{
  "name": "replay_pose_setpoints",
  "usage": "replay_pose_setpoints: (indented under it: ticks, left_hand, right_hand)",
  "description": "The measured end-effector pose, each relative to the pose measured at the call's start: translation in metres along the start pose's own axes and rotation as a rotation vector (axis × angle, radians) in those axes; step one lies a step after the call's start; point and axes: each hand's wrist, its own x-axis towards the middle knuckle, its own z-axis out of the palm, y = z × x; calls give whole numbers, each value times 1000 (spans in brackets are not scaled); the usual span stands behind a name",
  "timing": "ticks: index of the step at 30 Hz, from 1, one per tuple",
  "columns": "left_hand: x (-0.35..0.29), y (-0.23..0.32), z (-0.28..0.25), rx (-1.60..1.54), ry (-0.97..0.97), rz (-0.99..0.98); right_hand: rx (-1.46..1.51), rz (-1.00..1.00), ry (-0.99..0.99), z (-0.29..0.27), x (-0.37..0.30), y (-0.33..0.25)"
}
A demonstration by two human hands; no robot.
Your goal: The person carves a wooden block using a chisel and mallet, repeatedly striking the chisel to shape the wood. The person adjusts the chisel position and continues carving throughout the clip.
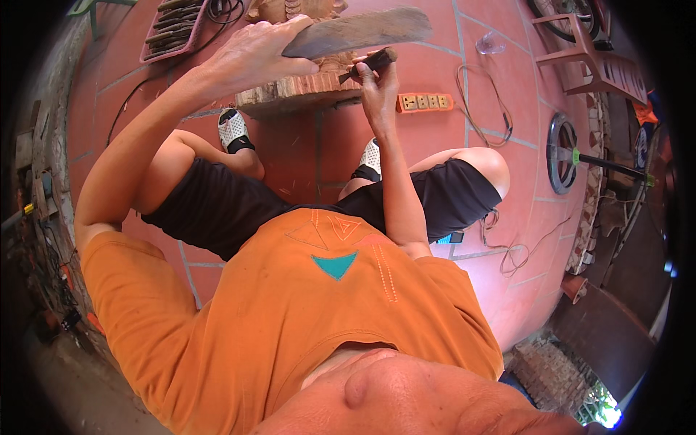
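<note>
My left hand (264,54) is wrapped round one end of a flat, weathered wooden paddle-like mallet (366,30), which reaches to the right above my other hand. In my right hand (380,94) is a short chisel (373,64). Its dark handle points up to the right, and its narrow end points down to the left, close to the carved wood. That carved wooden piece (283,94) stands on the floor in front of my feet, with rough cut sides. The mallet and my left hand cover part of its carved top.
A pink basket (148,51) of tools stands at the far left. Right of the wood lie an orange power strip (424,102), a loose cable (504,130) and a clear plastic cup (491,43). Farther right are a pink plastic chair (598,72) and a round black base with a pole (560,163).
</note>
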Motion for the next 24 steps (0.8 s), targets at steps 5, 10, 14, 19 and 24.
replay_pose_setpoints:
  ticks: [5,10,14,19,24]
  left_hand:
    - [4,6,-2,-91,26,54]
    - [6,11,-3,-44,-31,54]
    - [7,8,-4,76,-143,0]
    - [6,1,6,-33,-37,28]
    - [5,13,-7,153,-192,-40]
  right_hand:
    - [-200,-104,-13,4,-2,5]
    - [-463,-262,-80,16,-5,-9]
    - [-515,-229,-143,16,-9,-14]
    - [-397,-240,-83,15,-5,-13]
    - [-467,-209,-71,13,-7,-17]
